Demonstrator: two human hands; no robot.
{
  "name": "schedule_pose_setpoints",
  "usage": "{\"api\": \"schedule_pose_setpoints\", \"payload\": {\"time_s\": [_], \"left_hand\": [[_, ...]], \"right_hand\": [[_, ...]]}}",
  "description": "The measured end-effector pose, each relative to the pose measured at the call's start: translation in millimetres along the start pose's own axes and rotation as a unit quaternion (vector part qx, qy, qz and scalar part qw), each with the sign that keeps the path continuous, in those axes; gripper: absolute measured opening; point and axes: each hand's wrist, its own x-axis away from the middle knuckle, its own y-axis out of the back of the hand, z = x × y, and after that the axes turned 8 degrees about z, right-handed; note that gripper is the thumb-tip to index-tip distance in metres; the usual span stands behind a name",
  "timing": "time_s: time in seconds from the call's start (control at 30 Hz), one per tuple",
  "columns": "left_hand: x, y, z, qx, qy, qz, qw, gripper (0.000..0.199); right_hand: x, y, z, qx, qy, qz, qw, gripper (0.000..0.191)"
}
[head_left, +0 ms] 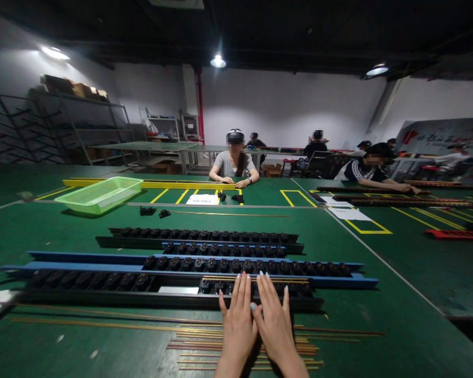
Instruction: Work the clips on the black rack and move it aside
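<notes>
My left hand [238, 325] and my right hand [276, 325] lie flat and side by side, fingers stretched forward. Their fingertips reach thin brass rods [291, 280] lying along a black fixture [260, 303] with a row of dark sockets. A blue rail [339, 281] runs just behind that fixture. More loose brass and copper rods [193, 329] lie on the green table under and beside my wrists. My hands hide the middle stretch of the rods on the fixture.
Another black socket fixture [201, 241] lies farther out on the green table [398, 294]. Beyond stand a green plastic basket [98, 194] and a yellow rail [181, 185]. A seated person [234, 163] faces me across the table, and another [372, 170] works at the right.
</notes>
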Motion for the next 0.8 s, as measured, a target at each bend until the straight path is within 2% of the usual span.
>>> {"api": "schedule_pose_setpoints", "payload": {"time_s": [0.07, 0.23, 0.4, 0.5, 0.63, 0.8], "left_hand": [[0, 1.2, 0, -0.001, -0.004, 0.001, 1.0, 0.066], [0, 2.8, 2, -0.005, -0.013, -0.003, 1.0, 0.064], [3, 1.3, 16, -0.01, 0.038, 0.002, 0.999, 0.064], [4, -4.9, 23, -0.002, 0.046, -0.002, 0.999, 0.063], [5, -9.2, 21, 0.003, 0.052, -0.008, 0.999, 0.061], [1, 0.2, 20, -0.007, 0.083, -0.019, 0.996, 0.061]], "right_hand": [[0, 0, 0, -0.006, 0.004, 0.005, 1.0, 0.057], [1, 2, 5, 0.001, -0.013, -0.031, 0.999, 0.054], [0, 0, 2, -0.009, -0.002, -0.023, 1.0, 0.056], [-1, -2, -3, -0.015, 0.006, -0.007, 1.0, 0.057], [-1, -1, -2, -0.012, 0.0, -0.008, 1.0, 0.056], [0, 0, 6, -0.006, -0.021, -0.032, 0.999, 0.054]]}}
